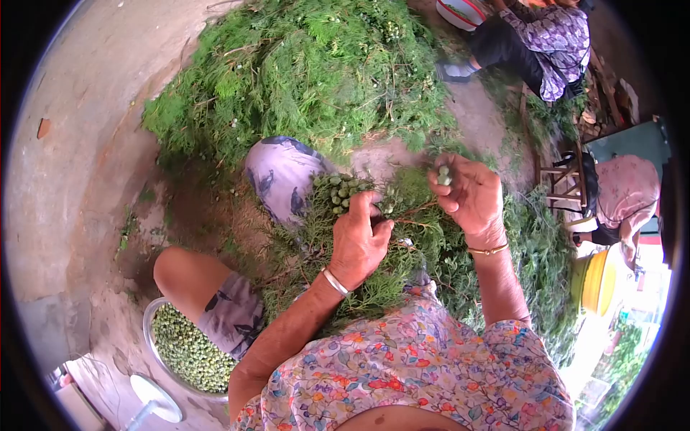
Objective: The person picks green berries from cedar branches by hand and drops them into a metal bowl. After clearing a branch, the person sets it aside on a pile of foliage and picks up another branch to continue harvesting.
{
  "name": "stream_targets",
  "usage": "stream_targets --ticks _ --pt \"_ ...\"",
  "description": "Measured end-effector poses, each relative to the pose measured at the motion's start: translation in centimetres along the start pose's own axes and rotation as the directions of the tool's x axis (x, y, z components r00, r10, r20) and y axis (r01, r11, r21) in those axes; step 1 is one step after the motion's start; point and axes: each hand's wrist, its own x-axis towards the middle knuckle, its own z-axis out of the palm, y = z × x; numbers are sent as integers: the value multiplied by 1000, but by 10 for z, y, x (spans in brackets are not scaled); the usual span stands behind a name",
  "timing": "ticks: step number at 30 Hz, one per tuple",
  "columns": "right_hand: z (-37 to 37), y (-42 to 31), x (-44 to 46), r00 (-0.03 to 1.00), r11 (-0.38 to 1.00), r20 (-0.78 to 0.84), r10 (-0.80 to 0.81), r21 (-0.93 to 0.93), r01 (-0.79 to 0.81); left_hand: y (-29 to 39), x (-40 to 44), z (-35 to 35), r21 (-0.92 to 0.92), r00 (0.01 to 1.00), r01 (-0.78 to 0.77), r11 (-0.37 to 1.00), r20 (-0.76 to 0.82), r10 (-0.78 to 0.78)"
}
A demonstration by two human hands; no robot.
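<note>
The left hand [359, 248] holds a bunch of green berries [339, 192]. The right hand [472, 192] pinches a little berry clump [444, 175].

The heap of branches [302, 79] is lit evenly and brightly, its finest needles smeared together. The ground [208, 223] just below the heap is left in brownish shade. Well below it to the right, past the yellow tub [600, 280], the scene is burnt out to white by glare. Nearer the heap, the green berries [444, 174] in the right hand [471, 194] are rendered slightly soft. Left of it, the pale wall [79, 144] is bowed by the lens — everything is ringed in violet-fringed black.
</note>
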Motion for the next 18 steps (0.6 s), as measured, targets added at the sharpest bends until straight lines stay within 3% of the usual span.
stream_targets --ticks 3,5,6,7,9,10,11,12,13,15,17,18 --pt "-6 6 1 997 989 73 -18 -143 28 0 0 0 12 1000 6 1000 -2 -6" --pt "-12 13 2 957 909 288 46 -409 79 -1 0 1 19 1000 -6 1000 -12 7" --pt "-9 16 3 934 949 328 144 -313 -36 -2 0 1 20 1000 -6 1000 -13 6" --pt "-5 18 3 933 949 330 144 -313 -36 -3 0 1 10 1000 -6 1000 -4 6" --pt "2 21 4 937 961 229 263 30 -276 -3 0 0 3 1000 -2 1000 1 2" --pt "5 21 1 964 980 219 149 -166 -114 -3 -1 0 1 1000 -8 1000 0 8" --pt "7 23 0 963 979 223 151 -167 -115 -4 0 -1 -2 1000 -16 1000 -2 16" --pt "9 26 -2 964 820 260 -48 -541 186 -3 0 -2 0 1000 -15 1000 -3 15" --pt "12 29 -5 906 448 369 -208 -788 423 -1 1 -3 13 1000 -11 1000 -11 11" --pt "22 29 -13 910 273 386 -153 -868 414 0 1 0 20 1000 -10 1000 -14 11" --pt "16 44 -6 863 82 463 -201 -870 486 -2 1 2 65 999 -26 998 -32 28" --pt "14 46 -3 862 82 465 -201 -869 487 -2 1 1 66 999 -26 998 -33 29"
